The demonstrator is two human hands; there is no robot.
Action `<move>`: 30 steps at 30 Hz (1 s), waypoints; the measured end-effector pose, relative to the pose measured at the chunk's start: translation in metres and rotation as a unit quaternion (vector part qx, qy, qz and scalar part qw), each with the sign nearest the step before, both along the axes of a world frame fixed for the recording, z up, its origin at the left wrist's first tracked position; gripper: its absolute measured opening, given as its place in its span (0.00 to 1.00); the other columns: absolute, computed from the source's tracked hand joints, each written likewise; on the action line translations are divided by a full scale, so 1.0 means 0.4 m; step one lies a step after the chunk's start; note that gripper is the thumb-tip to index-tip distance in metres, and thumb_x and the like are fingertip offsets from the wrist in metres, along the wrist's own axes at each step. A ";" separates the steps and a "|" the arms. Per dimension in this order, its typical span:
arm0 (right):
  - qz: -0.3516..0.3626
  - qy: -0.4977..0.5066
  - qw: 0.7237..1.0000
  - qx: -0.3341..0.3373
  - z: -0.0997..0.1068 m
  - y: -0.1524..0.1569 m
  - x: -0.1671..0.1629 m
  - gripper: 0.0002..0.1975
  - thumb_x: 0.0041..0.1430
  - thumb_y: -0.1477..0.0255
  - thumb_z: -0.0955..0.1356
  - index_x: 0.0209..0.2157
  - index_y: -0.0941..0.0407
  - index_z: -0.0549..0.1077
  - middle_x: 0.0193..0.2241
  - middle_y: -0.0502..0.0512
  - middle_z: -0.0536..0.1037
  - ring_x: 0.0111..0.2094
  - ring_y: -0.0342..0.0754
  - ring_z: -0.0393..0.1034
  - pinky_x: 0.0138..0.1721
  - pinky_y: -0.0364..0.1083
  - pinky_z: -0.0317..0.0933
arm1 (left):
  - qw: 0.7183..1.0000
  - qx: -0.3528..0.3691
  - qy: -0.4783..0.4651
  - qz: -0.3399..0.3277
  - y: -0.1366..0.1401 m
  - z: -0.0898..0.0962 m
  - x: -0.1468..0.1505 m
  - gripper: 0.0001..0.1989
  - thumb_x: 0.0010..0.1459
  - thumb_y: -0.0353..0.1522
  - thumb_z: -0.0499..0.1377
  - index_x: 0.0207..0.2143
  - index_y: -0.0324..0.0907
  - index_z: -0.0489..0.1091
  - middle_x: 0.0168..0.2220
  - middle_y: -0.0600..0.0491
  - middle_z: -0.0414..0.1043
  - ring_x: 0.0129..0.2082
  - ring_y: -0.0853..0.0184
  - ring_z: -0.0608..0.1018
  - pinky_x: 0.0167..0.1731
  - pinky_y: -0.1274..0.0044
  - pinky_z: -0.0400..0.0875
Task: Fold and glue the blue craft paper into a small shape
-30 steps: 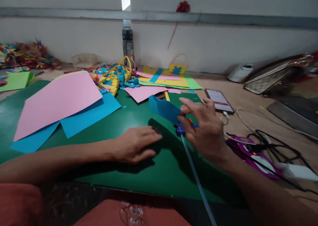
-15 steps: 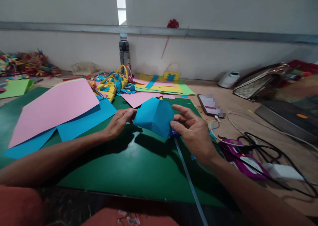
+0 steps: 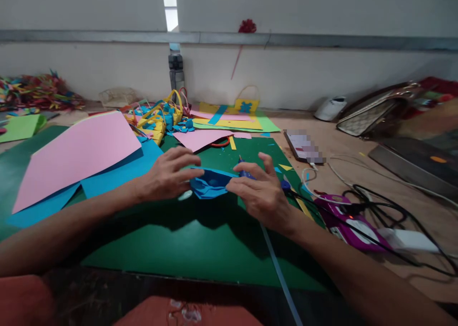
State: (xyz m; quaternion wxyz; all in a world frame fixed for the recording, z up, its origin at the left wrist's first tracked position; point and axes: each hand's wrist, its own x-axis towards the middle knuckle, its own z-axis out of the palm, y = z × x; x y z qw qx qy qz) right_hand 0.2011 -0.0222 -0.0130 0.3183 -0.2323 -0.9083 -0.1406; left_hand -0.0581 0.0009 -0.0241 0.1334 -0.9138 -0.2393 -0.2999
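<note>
A small blue folded paper pouch [image 3: 212,188] is held above the green mat [image 3: 161,249], with its hollow opening turned toward me. My left hand [image 3: 166,174] grips its left edge between fingers and thumb. On the other side my right hand [image 3: 263,190] pinches the right edge, its index finger raised. Behind the right hand lies a blue glue gun [image 3: 246,174], partly hidden. A long translucent glue stick [image 3: 279,271] sticks out toward me from below that hand.
Pink sheets [image 3: 82,154] and blue sheets [image 3: 118,175] lie at left. Yellow and blue paper baskets [image 3: 161,120] stand behind. A red-handled pair of scissors [image 3: 220,143] is partly under pink paper. At right are a phone [image 3: 304,147], cables and a purple power strip [image 3: 352,221].
The blue paper pouch has been tipped, so its hollow opening now shows instead of its flat outer face. Both hands have turned with it, fingers now over the top.
</note>
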 end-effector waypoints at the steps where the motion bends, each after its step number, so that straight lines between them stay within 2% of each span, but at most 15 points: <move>1: 0.009 -0.022 1.000 0.014 -0.002 -0.002 0.000 0.16 0.57 0.83 0.59 0.32 0.51 0.72 0.28 0.45 0.78 0.43 0.46 0.67 0.55 0.58 0.46 | 0.998 0.039 0.053 0.001 -0.011 -0.002 -0.001 0.08 0.59 0.34 0.52 0.38 0.45 0.70 0.41 0.50 0.74 0.44 0.63 0.71 0.40 0.70 0.66; 3: 0.017 -0.056 0.998 0.034 -0.004 -0.006 -0.002 0.15 0.58 0.82 0.59 0.32 0.52 0.73 0.29 0.47 0.78 0.42 0.47 0.66 0.50 0.54 0.52 | 0.986 0.094 0.136 -0.008 -0.036 -0.006 0.003 0.11 0.62 0.31 0.48 0.33 0.44 0.70 0.38 0.52 0.75 0.38 0.66 0.72 0.33 0.75 0.64; 6: -0.009 -0.112 0.992 0.054 -0.007 -0.016 -0.010 0.15 0.60 0.81 0.57 0.30 0.55 0.73 0.29 0.52 0.78 0.38 0.48 0.65 0.39 0.48 0.58 | 0.976 0.136 0.168 0.005 -0.071 -0.004 0.021 0.13 0.62 0.28 0.46 0.31 0.42 0.68 0.34 0.51 0.75 0.29 0.68 0.71 0.25 0.75 0.60; 9: -0.061 -0.175 0.981 0.063 -0.013 -0.032 -0.021 0.14 0.60 0.81 0.58 0.31 0.58 0.73 0.29 0.56 0.77 0.32 0.48 0.64 0.31 0.47 0.58 | 0.975 0.142 0.170 0.035 -0.094 -0.004 0.042 0.11 0.61 0.26 0.47 0.30 0.39 0.68 0.30 0.51 0.75 0.23 0.68 0.70 0.21 0.75 0.57; 12: -0.102 -0.215 0.971 0.034 -0.024 -0.046 -0.032 0.10 0.57 0.82 0.60 0.33 0.61 0.73 0.28 0.58 0.76 0.28 0.49 0.63 0.27 0.47 0.57 | 0.972 0.114 0.199 0.060 -0.110 -0.014 0.061 0.09 0.60 0.25 0.47 0.31 0.38 0.67 0.27 0.51 0.73 0.20 0.68 0.70 0.19 0.75 0.58; 15: -0.112 -0.201 0.973 -0.022 -0.037 -0.058 -0.044 0.12 0.57 0.83 0.59 0.37 0.63 0.72 0.30 0.60 0.76 0.31 0.50 0.65 0.31 0.48 0.59 | 0.966 0.086 0.231 0.072 -0.122 -0.026 0.077 0.09 0.59 0.24 0.47 0.31 0.38 0.65 0.26 0.51 0.71 0.19 0.68 0.70 0.18 0.75 0.59; 21: -0.061 -0.145 0.978 -0.137 -0.050 -0.084 -0.077 0.13 0.59 0.81 0.59 0.42 0.65 0.70 0.37 0.62 0.76 0.39 0.51 0.66 0.42 0.49 0.61 | 0.970 0.068 0.226 0.065 -0.139 -0.050 0.099 0.09 0.58 0.24 0.47 0.32 0.36 0.65 0.24 0.50 0.70 0.18 0.67 0.71 0.15 0.76 0.61; 26: -0.096 -0.179 0.949 -0.242 -0.049 -0.089 -0.105 0.16 0.56 0.82 0.59 0.46 0.63 0.67 0.41 0.60 0.74 0.42 0.50 0.66 0.45 0.49 0.60 | 0.972 0.068 0.221 0.047 -0.144 -0.064 0.104 0.10 0.58 0.24 0.46 0.32 0.35 0.66 0.25 0.48 0.71 0.18 0.66 0.72 0.16 0.75 0.64; 30: -0.148 -0.231 0.923 -0.271 -0.050 -0.084 -0.122 0.15 0.57 0.79 0.60 0.46 0.62 0.66 0.43 0.62 0.72 0.43 0.52 0.65 0.44 0.51 0.60 | 0.974 0.071 0.211 0.038 -0.146 -0.064 0.104 0.11 0.58 0.23 0.45 0.33 0.34 0.66 0.25 0.47 0.71 0.18 0.65 0.72 0.16 0.75 0.65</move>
